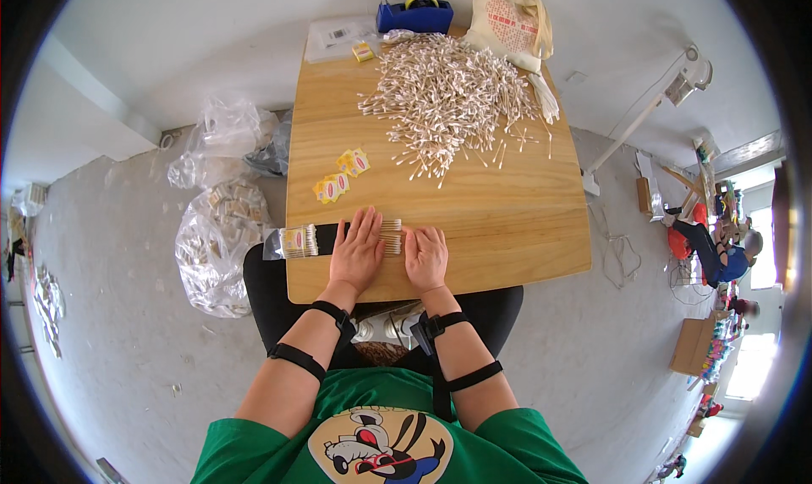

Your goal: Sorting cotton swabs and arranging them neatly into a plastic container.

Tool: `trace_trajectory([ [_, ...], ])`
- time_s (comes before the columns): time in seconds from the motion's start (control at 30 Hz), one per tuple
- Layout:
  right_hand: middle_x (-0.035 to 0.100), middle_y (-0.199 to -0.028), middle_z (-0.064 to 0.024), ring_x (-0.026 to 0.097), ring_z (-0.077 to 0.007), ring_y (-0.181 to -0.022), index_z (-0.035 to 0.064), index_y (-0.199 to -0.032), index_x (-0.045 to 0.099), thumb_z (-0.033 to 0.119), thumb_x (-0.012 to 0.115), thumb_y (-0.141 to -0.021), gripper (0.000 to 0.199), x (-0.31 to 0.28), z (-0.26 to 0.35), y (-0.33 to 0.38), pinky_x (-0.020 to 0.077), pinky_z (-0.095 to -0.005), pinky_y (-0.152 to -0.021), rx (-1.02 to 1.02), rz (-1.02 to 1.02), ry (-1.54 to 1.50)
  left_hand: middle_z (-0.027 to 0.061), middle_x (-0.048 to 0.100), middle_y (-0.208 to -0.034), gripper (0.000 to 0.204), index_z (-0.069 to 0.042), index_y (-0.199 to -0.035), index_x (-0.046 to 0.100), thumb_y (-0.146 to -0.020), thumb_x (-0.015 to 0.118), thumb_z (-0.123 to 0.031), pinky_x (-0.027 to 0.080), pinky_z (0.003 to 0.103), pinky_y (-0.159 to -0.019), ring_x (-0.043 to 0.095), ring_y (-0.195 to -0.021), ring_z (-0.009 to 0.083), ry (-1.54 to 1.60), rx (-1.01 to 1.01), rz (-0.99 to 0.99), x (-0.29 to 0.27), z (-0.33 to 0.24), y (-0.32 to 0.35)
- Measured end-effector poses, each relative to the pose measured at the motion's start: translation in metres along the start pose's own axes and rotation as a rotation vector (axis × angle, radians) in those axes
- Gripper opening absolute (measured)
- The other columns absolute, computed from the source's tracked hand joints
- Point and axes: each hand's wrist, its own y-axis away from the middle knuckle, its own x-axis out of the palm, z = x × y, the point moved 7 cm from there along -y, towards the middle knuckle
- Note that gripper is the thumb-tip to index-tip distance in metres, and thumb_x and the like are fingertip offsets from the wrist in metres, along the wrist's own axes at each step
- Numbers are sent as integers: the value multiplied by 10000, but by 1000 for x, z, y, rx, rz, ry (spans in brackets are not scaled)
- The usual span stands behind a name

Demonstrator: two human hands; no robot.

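A smooth wooden table (pixel 507 230) is covered at its far end by a loose heap of swabs (pixel 448 90). Near its front edge, a flat row of sticks (pixel 390 235) is pressed under the open left hand (pixel 357 251) and open right hand (pixel 425 257). Small yellow packets (pixel 342 174) lie left.

A blue tape dispenser (pixel 414 15) sits beside a cloth bag (pixel 510 20).

The scene was bright and evenly lit by soft daylight, with a blown-out window (pixel 748 374) at the right rim. Shadows under the worktop (pixel 507 230) were faint. Fisheye distortion bent straight edges, a dark vignette ringed the frame, and the centre was sharp.
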Motion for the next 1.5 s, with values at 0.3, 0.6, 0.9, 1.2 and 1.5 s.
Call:
trace_trajectory([
  [0.3, 606, -834, -91, 565, -322, -828, 78, -866, 705, 120, 612, -886, 104, 2, -2, -1, 476, -412, -746, -10, 30, 44, 58, 338, -1551, 551, -110, -1480, 376, -984, 461, -337, 208, 472, -1179, 293, -1443, 230, 4, 8, -46, -3, -1, -1],
  [0.6, 383, -1512, -158, 296, -292, -1442, 12, -1462, 369, 299, 524, -919, 635, 40, 9, 17, 186, -521, -1179, -186, 499, 400, 49, 367, -1537, 519, -103, -1442, 439, -977, 469, -331, 214, 446, -1178, 314, -1433, 216, 12, 7, -64, 3, 1, 1],
  [0.9, 363, -1520, -178, 302, -306, -1436, -2, -1454, 371, 281, 474, -959, 580, 48, 8, 22, 191, -526, -1171, -163, 473, 426, 62, 362, -1538, 488, -95, -1428, 449, -995, 435, -318, 199, 436, -1184, 304, -1438, 212, 45, -6, -60, 0, 1, 4],
  [1.2, 326, -1541, -185, 278, -319, -1445, -6, -1469, 341, 314, 431, -974, 596, 50, 9, 17, 182, -521, -1175, -153, 473, 466, 81, 354, -1540, 485, -79, -1429, 439, -996, 425, -299, 215, 432, -1178, 310, -1435, 220, 72, -7, -88, 1, 3, 1],
  [1.5, 297, -1561, -161, 234, -291, -1466, 1, -1488, 311, 315, 397, -984, 600, 50, 21, 31, 142, -503, -1194, -134, 561, 514, 145, 395, -1501, 480, -9, -1414, 454, -987, 464, -228, 239, 443, -1173, 343, -1401, 299, 250, -143, -389, -38, 74, 36],
])
